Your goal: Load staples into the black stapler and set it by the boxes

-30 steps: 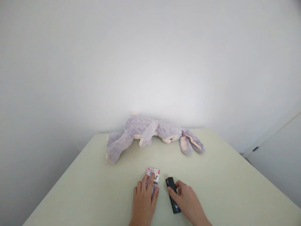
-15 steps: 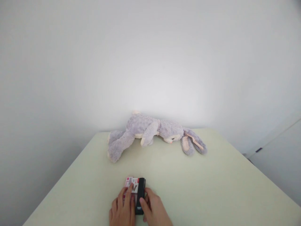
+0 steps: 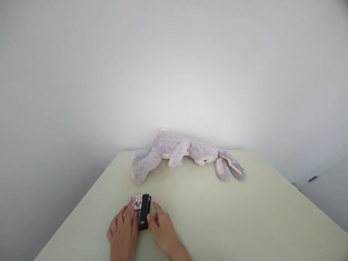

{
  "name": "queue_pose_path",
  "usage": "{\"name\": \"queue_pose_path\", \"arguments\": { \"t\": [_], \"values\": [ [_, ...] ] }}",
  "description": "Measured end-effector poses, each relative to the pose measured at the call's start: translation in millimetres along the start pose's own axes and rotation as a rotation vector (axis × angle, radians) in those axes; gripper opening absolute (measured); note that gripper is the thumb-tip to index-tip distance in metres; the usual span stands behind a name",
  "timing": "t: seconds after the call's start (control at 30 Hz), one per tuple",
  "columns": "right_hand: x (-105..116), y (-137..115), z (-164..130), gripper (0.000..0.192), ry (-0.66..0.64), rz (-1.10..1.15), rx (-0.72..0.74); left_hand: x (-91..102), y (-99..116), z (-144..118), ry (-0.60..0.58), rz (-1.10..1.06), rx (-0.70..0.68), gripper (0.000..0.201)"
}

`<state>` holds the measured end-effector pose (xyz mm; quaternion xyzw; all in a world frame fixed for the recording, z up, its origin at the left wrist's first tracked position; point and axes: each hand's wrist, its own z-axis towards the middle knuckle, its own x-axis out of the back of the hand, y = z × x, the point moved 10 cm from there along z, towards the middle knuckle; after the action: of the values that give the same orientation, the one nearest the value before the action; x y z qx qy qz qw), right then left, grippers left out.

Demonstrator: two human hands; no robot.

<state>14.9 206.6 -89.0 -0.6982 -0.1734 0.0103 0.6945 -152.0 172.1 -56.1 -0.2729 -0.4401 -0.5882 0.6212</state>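
Observation:
A black stapler lies lengthwise on the table, its near end toward me. Close against its left side are small white and pink boxes, the upper one printed with a picture of a stapler. My left hand lies over these boxes with its fingers stretched out, covering much of them. To the right of the stapler is my right hand, its thumb at the stapler's right edge, the index finger pointing forward and apart from it. The other right fingers are bent and partly hidden.
A grey plush rabbit lies on its side along the far edge of the pale green table, its ears to the right. Behind it rises a white wall.
Both hands, the stapler and the boxes have shifted left and away from me on the table. My right hand's fingers have come off the stapler's side. The view has turned slightly left.

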Motion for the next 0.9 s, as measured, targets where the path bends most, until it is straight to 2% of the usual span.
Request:
{"name": "queue_pose_path", "arguments": {
  "t": [0.1,0.17,0.23,0.3,0.37,0.43,0.6,0.7,0.8,0.83,0.87,0.9],
  "values": [
    [53,10,-25,0.05,0.196,-0.145,-0.023,24.6,3,-6,0.167,-0.165,0.066,0.047],
    [96,15,-47,0.047,0.319,-0.285,0.015,26.4,28,-14,0.17,-0.28,-0.003,0.041],
    [128,18,-67,0.049,0.351,-0.458,0.101,11.9,76,-25,0.044,-0.374,-0.19,0.038],
    [150,32,-83,0.055,0.334,-0.634,0.114,-9.5,126,-42,-0.104,-0.39,-0.372,0.046],
    [161,49,-93,0.061,0.291,-0.789,0.1,-27.0,158,-56,-0.154,-0.335,-0.444,0.058],
    [163,63,-100,0.064,0.261,-0.899,0.089,-39.5,175,-64,-0.152,-0.257,-0.469,0.066],
    [158,76,-103,0.064,0.253,-0.959,0.081,-54.0,179,-70,-0.161,-0.155,-0.502,0.069],
    [164,66,-97,0.059,0.24,-0.886,0.033,-53.9,177,-69,-0.162,-0.142,-0.508,0.069],
    [175,32,-93,0.04,0.159,-0.672,-0.028,-52.5,177,-69,-0.166,-0.132,-0.51,0.069],
    [181,17,-95,0.038,0.144,-0.564,-0.064,-51.9,177,-69,-0.167,-0.132,-0.508,0.069],
    [187,0,-101,0.044,0.141,-0.487,-0.091,-51.4,177,-69,-0.171,-0.132,-0.505,0.07],
    [197,-21,-110,0.045,0.195,-0.445,-0.084,-50.9,177,-69,-0.176,-0.132,-0.502,0.07]
  ]
}}
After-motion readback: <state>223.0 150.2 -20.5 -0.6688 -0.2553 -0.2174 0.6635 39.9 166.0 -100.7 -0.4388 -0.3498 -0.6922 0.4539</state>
